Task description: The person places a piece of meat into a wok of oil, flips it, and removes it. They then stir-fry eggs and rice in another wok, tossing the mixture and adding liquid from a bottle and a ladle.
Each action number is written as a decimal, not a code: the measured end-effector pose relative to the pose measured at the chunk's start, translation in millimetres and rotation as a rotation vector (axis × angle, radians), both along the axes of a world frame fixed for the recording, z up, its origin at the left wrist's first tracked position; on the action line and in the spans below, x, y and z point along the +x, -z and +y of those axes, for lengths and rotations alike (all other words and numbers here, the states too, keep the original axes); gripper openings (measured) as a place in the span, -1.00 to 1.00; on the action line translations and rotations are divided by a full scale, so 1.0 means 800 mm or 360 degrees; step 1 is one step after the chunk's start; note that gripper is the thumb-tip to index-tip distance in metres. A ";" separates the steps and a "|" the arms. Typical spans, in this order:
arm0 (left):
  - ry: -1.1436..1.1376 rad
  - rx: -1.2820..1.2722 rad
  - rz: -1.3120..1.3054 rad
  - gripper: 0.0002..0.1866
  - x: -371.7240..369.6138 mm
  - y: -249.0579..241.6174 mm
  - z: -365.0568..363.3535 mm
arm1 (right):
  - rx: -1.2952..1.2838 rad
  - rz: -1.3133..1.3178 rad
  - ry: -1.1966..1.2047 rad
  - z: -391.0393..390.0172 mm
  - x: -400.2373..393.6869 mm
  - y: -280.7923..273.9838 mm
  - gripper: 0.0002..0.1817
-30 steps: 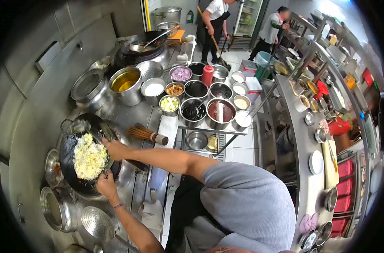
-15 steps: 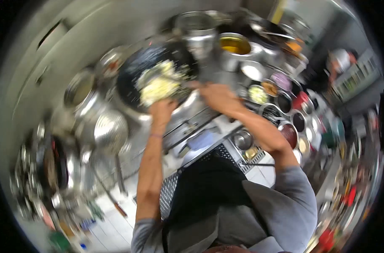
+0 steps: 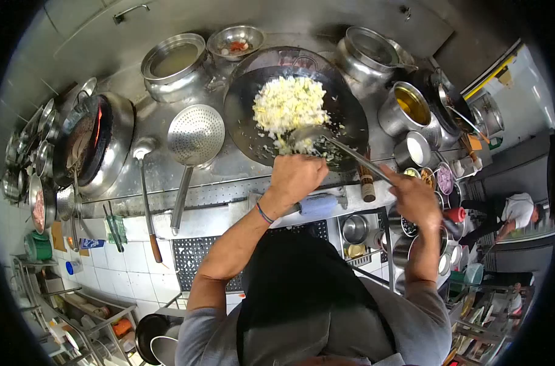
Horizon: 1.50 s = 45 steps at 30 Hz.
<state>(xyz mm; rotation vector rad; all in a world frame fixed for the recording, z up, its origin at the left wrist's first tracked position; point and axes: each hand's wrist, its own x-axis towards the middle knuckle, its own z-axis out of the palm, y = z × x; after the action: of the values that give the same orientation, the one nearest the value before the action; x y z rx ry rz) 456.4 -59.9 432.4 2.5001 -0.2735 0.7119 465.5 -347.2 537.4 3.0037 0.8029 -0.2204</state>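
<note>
A dark wok [image 3: 244, 113] on the steel range holds a heap of chopped white and yellow food [image 3: 291, 104], with small bits scattered round it. My left hand [image 3: 297, 178] is closed at the wok's near edge; the part it grips is hidden under the fingers. My right hand [image 3: 416, 198] is wrapped round the handle of a long metal ladle [image 3: 312, 133], whose bowl rests in the wok at the near side of the food. A wok handle or brush of brown wood [image 3: 367, 183] stands between my hands.
A perforated skimmer [image 3: 196, 135] and a ladle with a wooden grip [image 3: 144, 195] lie to the left. Behind them is a lidded steel pot [image 3: 177, 61]. An oil pot [image 3: 411, 107] stands at the right, near several containers. Another person [image 3: 515, 210] is at the far right.
The view has turned and is sharper. The ladle is now at the near side of the food, and my right hand is farther from my left hand.
</note>
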 end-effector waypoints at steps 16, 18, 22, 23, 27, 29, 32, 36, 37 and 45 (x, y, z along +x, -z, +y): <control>-0.0174 -0.0085 0.0105 -0.72 0.002 0.056 0.013 | 0.0257 -0.0073 0.0075 -0.022 0.010 0.017 -0.34; -0.0167 -0.0119 0.0091 -0.75 0.015 0.015 0.013 | 0.0131 0.0037 0.0173 -0.030 -0.008 -0.031 -0.35; -0.0072 -0.0011 0.0102 -0.77 0.033 -0.025 0.006 | 0.0076 0.0001 0.0116 -0.020 -0.004 -0.026 -0.38; -0.0102 -0.0013 0.0096 -0.76 0.041 -0.016 0.008 | 0.0028 -0.0010 0.0148 -0.001 0.009 -0.007 -0.38; -0.0151 -0.0040 0.0303 -0.71 0.051 0.064 0.000 | 0.0240 -0.0045 0.0329 0.070 0.068 0.096 -0.42; -0.0149 -0.0050 0.0428 -0.70 0.019 0.100 -0.010 | 0.0639 -0.0054 0.0309 0.072 0.085 0.127 -0.42; -0.0092 -0.0139 0.0176 -0.73 0.000 0.094 0.001 | 0.1412 0.0314 0.0382 0.045 0.088 0.140 -0.40; -0.0154 -0.0183 0.0001 -0.68 0.067 0.099 0.027 | 0.2607 0.1076 0.0187 0.085 0.058 0.035 -0.26; -0.0122 -0.0238 -0.0054 -0.66 0.084 0.103 0.030 | 0.2872 0.1135 0.0057 0.100 0.056 0.019 -0.22; -0.0113 -0.0277 0.0093 -0.63 0.095 0.102 0.045 | 0.3179 0.2065 0.0452 0.151 0.119 0.170 -0.77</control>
<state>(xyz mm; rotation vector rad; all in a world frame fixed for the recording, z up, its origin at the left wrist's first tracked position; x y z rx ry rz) 532.3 -23.8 351.2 2.3694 -0.0971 0.6599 560.3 -226.7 401.7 3.9390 0.5395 -3.4995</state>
